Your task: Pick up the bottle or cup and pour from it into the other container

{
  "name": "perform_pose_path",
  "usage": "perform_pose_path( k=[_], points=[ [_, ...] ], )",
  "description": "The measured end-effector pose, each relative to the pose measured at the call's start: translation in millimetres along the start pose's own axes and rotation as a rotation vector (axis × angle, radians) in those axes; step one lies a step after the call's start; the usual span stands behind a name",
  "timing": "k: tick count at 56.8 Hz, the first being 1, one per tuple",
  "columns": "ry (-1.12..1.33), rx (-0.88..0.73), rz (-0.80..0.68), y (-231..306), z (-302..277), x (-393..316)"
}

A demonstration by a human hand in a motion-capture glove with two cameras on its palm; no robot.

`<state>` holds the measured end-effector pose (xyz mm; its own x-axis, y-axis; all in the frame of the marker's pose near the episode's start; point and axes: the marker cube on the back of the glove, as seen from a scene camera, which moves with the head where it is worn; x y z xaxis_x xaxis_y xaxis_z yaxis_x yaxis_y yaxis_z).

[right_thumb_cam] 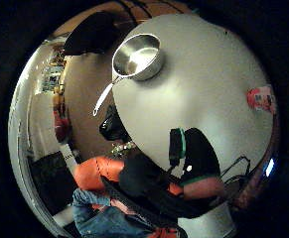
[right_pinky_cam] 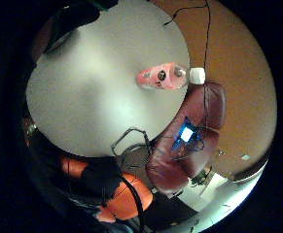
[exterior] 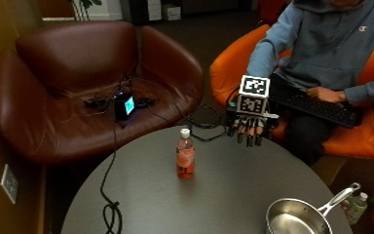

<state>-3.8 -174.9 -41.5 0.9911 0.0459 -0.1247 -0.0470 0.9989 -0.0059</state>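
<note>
Gloved right hand (exterior: 250,130) hangs above the table's edge on the person's side, palm toward the tabletop, fingers (exterior: 249,136) straight and spread, pointing down. It holds nothing and touches nothing.

Bottle (exterior: 186,157) stands upright on the round grey table (exterior: 239,190), roughly mid-table on the side toward the brown armchair (exterior: 77,87). White cap on, pink liquid inside, pink label around the middle. Near the hand but apart from it. Little-finger palm view shows the same bottle (right_pinky_cam: 164,76) alone on the tabletop, nothing around it.

Steel saucepan (exterior: 295,218) sits at the table edge, well apart from the bottle, long handle sticking out past the rim. Thumb-side view shows the pan (right_thumb_cam: 137,57) from above; inside looks empty, though glare off the metal makes that hard to confirm.

Bare left hand (exterior: 325,93) rests on a black keyboard (exterior: 313,105) in the person's lap. Person sits in an orange chair (exterior: 362,131). Small lit device (exterior: 124,106) with cables lies on the armchair seat; one black cable (exterior: 109,195) runs across the tabletop.
</note>
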Motion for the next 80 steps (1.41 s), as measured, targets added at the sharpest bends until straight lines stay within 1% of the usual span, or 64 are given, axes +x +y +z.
perform_pose_path(
  k=[18, 34, 51, 61, 72, 80],
  points=[
    [-0.018, 0.026, -0.006, 10.1, -1.0, 57.6],
    [-0.032, 0.058, 0.039, 24.7, 0.2, 130.1],
    [-0.053, 0.048, 0.067, 41.7, 2.4, 194.3],
    [-0.039, 0.083, 0.091, 49.1, 11.9, 231.7],
    [-0.094, 0.048, 0.107, 49.7, 23.8, 265.4],
    [-0.255, -0.010, 0.109, 34.9, 28.0, 275.7]
  ],
)
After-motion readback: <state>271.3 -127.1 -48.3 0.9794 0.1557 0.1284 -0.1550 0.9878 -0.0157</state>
